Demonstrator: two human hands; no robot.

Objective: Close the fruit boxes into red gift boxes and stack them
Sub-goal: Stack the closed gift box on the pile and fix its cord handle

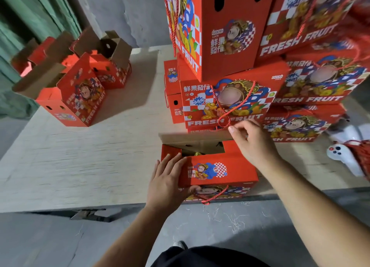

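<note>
box (217, 171) flap under left fingers (172, 162), right fingers (239, 129) above.

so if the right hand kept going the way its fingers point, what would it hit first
Probably the red twisted cord handle hanging down the front of the stacked red gift box. The right hand has its fingertips just short of the cord's loop, though depth is unclear.

- The left hand (167, 178) lies flat, its fingers (173, 160) straight and spread.
- The right hand (253, 141) reaches forward, its fingers (240, 126) bent a little, holding nothing.
- Both arms are bare.
</note>
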